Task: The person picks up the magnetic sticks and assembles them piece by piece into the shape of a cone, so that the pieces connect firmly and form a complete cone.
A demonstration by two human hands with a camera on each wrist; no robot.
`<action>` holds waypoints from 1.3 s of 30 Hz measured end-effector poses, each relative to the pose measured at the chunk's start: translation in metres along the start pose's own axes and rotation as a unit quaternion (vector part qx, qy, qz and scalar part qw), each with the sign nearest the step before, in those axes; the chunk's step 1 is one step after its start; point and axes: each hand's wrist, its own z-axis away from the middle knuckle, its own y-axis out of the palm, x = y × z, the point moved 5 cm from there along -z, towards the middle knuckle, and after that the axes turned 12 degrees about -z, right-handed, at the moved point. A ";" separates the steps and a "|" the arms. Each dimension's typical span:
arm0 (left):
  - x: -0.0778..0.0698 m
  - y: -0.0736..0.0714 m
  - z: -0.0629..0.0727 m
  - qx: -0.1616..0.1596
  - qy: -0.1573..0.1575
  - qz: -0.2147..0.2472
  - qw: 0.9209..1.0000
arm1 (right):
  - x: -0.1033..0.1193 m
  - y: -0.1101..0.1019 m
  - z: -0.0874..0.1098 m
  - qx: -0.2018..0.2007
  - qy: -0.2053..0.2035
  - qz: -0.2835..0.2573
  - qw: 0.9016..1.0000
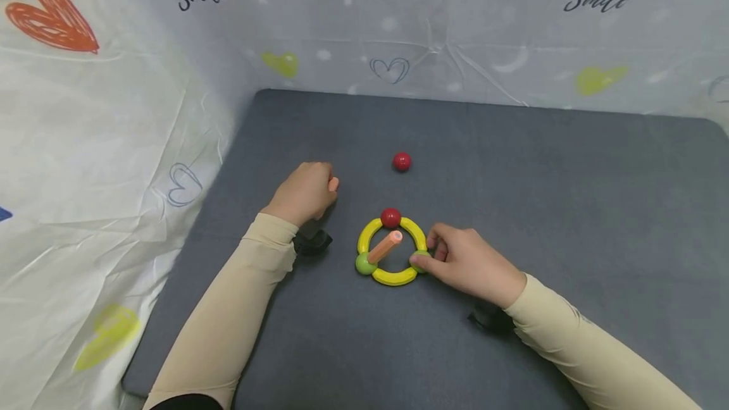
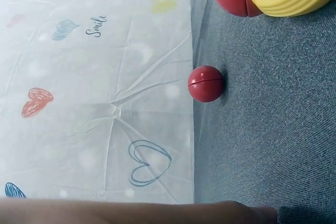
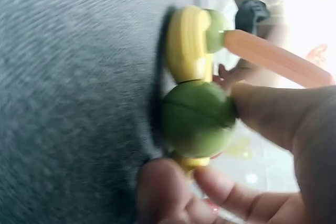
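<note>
A ring of yellow curved pieces (image 1: pixel 394 278) lies on the table, joined by a red ball (image 1: pixel 390 217) at the far side and two green balls nearer. From the left green ball (image 1: pixel 366 264) an orange rod (image 1: pixel 385 247) rises at a slant. My right hand (image 1: pixel 475 266) pinches the right green ball (image 3: pixel 197 119) between thumb and fingers. Left of the ring, my left hand (image 1: pixel 303 193) is curled round a second orange rod (image 1: pixel 333 184); only its end shows, the rest hidden in the fist.
A loose red ball (image 1: pixel 402 161) sits on the grey table (image 1: pixel 569 207) beyond the ring. A printed white cloth (image 1: pixel 342 24) hangs behind the table and along its left side. Black wrist straps (image 1: pixel 313 242) show under the forearms.
</note>
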 end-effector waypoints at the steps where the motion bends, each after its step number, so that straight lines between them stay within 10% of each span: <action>1: 0.000 0.000 0.000 0.002 -0.001 -0.002 1.000 | 0.000 0.001 0.000 -0.001 -0.002 -0.001 1.000; 12: -0.011 0.005 0.003 0.037 0.012 -0.009 0.999 | 0.001 -0.002 -0.002 0.001 -0.020 -0.009 1.000; 19: -0.023 0.006 0.006 0.043 0.063 0.065 0.995 | 0.000 -0.006 -0.003 0.003 -0.014 -0.009 1.000; 29: -0.044 -0.008 0.017 0.002 0.200 0.239 0.950 | 0.001 -0.013 -0.005 -0.009 -0.020 -0.002 1.000; 39: -0.063 -0.011 0.029 0.018 0.270 0.280 0.921 | -0.001 -0.018 -0.008 -0.020 -0.027 0.001 0.999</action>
